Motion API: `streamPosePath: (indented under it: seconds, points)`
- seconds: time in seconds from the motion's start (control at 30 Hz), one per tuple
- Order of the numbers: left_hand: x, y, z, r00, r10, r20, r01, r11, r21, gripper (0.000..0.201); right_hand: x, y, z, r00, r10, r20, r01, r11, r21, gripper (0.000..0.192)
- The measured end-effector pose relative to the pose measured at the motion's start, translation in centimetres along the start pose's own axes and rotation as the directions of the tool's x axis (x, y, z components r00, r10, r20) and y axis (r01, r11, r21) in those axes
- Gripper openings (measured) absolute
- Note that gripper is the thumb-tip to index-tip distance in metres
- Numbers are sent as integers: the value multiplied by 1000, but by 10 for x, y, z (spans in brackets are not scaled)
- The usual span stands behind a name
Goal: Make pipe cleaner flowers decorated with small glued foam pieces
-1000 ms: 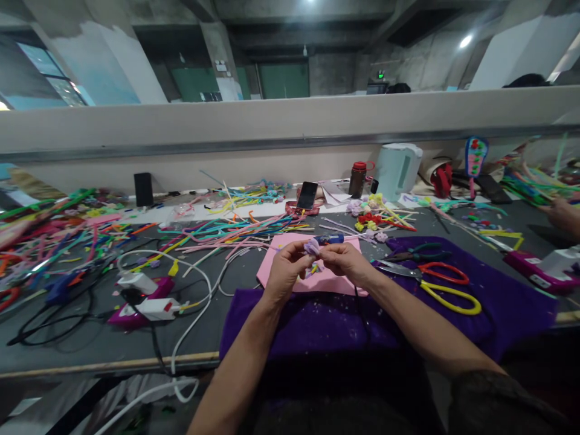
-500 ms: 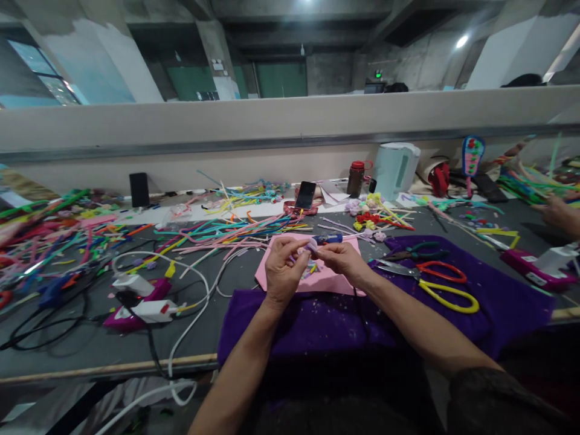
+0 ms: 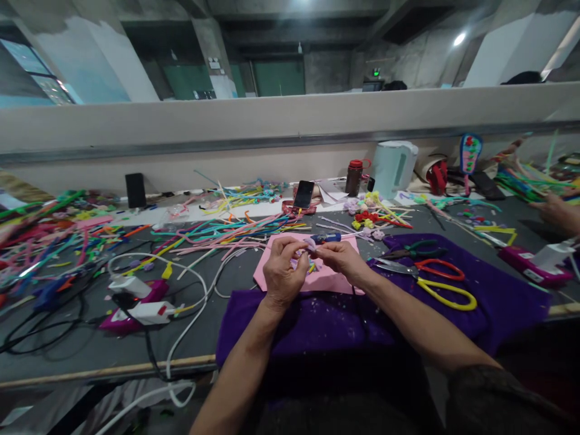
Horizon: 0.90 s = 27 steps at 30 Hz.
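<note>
Grey worktable (image 3: 90, 344) in a bare concrete workshop, and it's a proper mess of craft stuff. Closest to the person there's a purple cloth (image 3: 317, 326) draped over the table edge, speckled with little scraps. Both forearms come in over it and meet above a pink sheet (image 3: 335, 281) lying just past the cloth.

The left hand (image 3: 281, 275) and right hand (image 3: 342, 261) are fingertip to fingertip, both pinched shut on a small lilac fuzzy piece (image 3: 310, 243) held between them just above the pink sheet. It's too small to tell its exact shape. A blue-handled tool (image 3: 330, 238) lies on the sheet just behind the fingers.

To the right on the cloth sit scissors (image 3: 435, 281) with one red and one yellow loop, with green-handled pliers (image 3: 414, 249) just behind them. Off to the left, a magenta and white glue gun (image 3: 140, 311) lies among white cable (image 3: 181, 350).

Further back there's a big spread of coloured pipe cleaners (image 3: 226, 229), then a phone (image 3: 303, 194) propped up, a dark bottle with a red cap (image 3: 354, 177) and a pale kettle (image 3: 394, 167) against the low wall. At the far right edge another person's hand (image 3: 555, 211) shows among more pipe cleaners
</note>
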State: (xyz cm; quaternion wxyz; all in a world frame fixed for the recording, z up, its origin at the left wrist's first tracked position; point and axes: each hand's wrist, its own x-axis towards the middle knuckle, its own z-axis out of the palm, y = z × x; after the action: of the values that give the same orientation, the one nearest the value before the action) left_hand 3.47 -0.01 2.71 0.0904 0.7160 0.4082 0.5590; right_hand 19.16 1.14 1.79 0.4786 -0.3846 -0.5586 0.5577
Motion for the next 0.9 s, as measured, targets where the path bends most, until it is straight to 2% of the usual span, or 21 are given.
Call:
streamPosePath:
  seconds: [0.3,0.43,0.53,0.63,0.73,0.8,0.9]
  points:
    - [2,3,1,996,-91,-10,89,991,-98,13,-2,-1,-1,1000,-12,-10,12,999,-31,37]
    - [5,1,-1,996,-94,-6,93,985,-143,8,-4,-2,0,997,-83,-2,83,994,-71,33]
    - [7,-3,-2,983,-184,23,183,950,-252,6,-4,-2,2,987,-157,12,157,977,-142,33]
    - [8,-7,-1,919,-376,119,390,821,-416,16,-4,-1,3,980,-199,24,200,959,-203,34]
    - [9,-11,0,805,-523,281,586,629,-510,31,-3,1,3,975,-221,22,220,949,-227,35]
    - [10,-12,0,741,-551,384,667,530,-524,35,-3,2,3,972,-233,16,229,941,-250,35]
    - [10,-12,0,708,-543,451,700,456,-549,34,-3,3,2,972,-236,13,230,932,-280,34]
